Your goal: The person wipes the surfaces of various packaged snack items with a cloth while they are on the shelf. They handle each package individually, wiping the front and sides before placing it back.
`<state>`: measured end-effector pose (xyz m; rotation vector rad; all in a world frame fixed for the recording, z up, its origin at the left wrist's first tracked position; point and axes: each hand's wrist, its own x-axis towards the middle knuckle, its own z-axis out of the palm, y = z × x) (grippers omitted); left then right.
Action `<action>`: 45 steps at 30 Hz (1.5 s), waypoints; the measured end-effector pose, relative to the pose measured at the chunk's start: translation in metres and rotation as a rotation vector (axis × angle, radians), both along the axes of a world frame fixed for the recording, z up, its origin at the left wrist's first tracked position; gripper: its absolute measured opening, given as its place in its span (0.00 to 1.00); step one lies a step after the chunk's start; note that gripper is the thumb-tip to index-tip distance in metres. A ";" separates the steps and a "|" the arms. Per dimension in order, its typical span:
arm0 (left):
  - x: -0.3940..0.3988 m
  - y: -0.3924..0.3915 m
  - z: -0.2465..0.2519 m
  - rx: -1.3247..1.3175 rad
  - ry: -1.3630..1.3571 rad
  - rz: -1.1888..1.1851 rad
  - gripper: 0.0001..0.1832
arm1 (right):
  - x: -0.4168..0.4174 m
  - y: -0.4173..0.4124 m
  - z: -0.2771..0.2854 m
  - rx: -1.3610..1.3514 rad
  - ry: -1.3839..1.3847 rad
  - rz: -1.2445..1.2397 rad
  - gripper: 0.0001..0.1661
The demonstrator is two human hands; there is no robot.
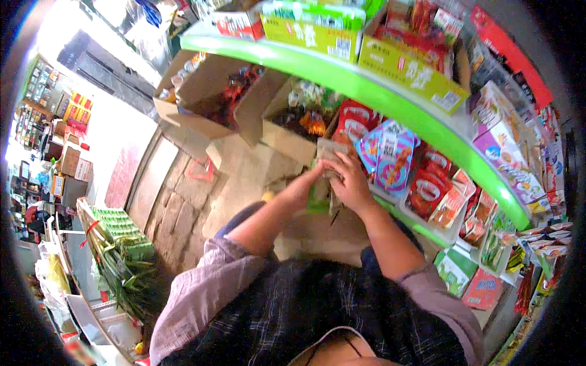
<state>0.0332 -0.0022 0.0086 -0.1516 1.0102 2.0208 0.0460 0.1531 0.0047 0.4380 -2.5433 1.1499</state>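
Both hands meet in front of the lower shelf. My left hand [320,170] touches a small brownish-grey piece [332,147], perhaps cloth or cardboard. Over the same piece lies my right hand [349,180], its fingers bent across it. What is between the palms is hidden. Something green [317,194] and some thin dark strands show just below the hands. Right beside the right hand stands a blue and purple snack package [388,153]. Red snack packets [356,120] lie behind the fingers.
A green-edged shelf [348,84] curves above the hands, bearing yellow-green boxes [311,37]. Open cardboard boxes [286,137] with packets stand under it. At the right are more red packets [425,192] in trays. Green leafy bundles [126,274] stand at lower left on a brick floor [176,219].
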 end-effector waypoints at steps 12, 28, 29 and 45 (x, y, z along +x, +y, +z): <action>-0.006 -0.026 0.047 -0.310 0.157 0.356 0.17 | -0.016 0.024 -0.019 -0.182 -0.084 -0.076 0.22; -0.202 0.019 0.257 -0.124 0.822 0.642 0.14 | -0.007 0.029 -0.009 -0.277 -0.100 -0.010 0.19; -0.218 0.028 0.256 -0.143 0.860 0.656 0.15 | -0.006 0.030 -0.006 -0.316 -0.143 0.002 0.18; -0.243 0.045 0.260 -1.929 1.380 0.302 0.41 | 0.001 0.034 -0.001 -0.313 -0.123 0.047 0.20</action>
